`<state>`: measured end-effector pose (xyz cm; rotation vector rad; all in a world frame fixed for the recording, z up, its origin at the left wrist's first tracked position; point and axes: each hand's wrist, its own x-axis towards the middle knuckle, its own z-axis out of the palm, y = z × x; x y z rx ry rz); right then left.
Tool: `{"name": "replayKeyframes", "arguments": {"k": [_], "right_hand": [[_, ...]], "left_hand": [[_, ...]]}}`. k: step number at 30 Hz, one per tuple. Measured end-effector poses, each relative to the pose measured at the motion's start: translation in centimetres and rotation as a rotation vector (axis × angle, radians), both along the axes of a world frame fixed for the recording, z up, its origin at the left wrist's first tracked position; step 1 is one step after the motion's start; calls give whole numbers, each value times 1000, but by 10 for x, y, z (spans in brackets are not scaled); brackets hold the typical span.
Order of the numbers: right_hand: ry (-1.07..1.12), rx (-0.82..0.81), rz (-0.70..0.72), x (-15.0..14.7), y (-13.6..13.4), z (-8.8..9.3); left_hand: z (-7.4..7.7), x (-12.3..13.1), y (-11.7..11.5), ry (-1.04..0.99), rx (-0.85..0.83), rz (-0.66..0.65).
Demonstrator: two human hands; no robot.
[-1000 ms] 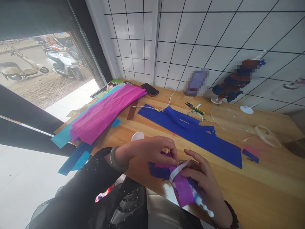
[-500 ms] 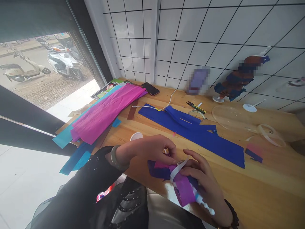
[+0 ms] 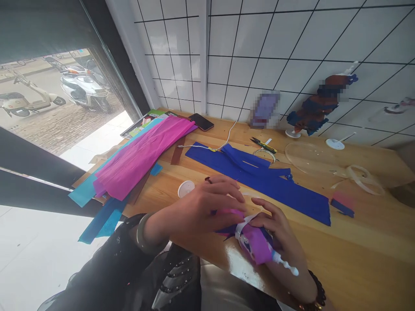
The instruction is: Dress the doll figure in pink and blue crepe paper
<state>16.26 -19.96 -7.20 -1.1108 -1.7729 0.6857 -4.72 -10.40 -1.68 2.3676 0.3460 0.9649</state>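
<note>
My right hand (image 3: 275,226) is closed round a small bundle (image 3: 257,246) wrapped in magenta and dark blue crepe-like paper. A white strip (image 3: 241,226) runs round its middle, and a white knobbed stick (image 3: 287,263) pokes out of the lower end. Over the bundle's upper end hovers my left hand (image 3: 207,207), its fingers stretched and slightly apart, with nothing visible in them. They partly hide the paper there, so I cannot tell whether they touch it. Beside the left hand lies a white round disc (image 3: 186,188).
A long blue paper strip (image 3: 269,183) lies beyond my hands. Pink paper (image 3: 142,157) and turquoise strips (image 3: 84,192) lie left, near a phone (image 3: 201,122). Snips (image 3: 263,144), a white tape ring (image 3: 365,179) and a paper-dressed figure (image 3: 316,108) stand or lie toward the wall.
My left hand has let go of its pinch on the paper at the bundle's upper end; its fingers have straightened and lifted. The right hand still holds the bundle, turned a little.
</note>
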Motion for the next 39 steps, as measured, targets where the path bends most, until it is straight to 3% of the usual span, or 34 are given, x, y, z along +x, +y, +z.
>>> {"name": "replayKeyframes", "arguments": {"k": [4, 11, 18, 26, 33, 39], "right_hand": [[-62, 25, 4, 3, 3, -1], [-86, 61, -37, 1, 3, -1], [-149, 193, -70, 2, 2, -5], [-123, 246, -20, -1, 8, 14], [12, 136, 7, 0, 0, -5], [-83, 226, -51, 2, -4, -4]], "left_hand": [[-1, -2, -12, 166, 109, -63], [-15, 2, -17, 240, 204, 50], [-15, 4, -19, 309, 157, 79], [-12, 1, -19, 327, 169, 44], [-11, 3, -18, 360, 166, 25], [-14, 5, -21, 264, 232, 54]]}}
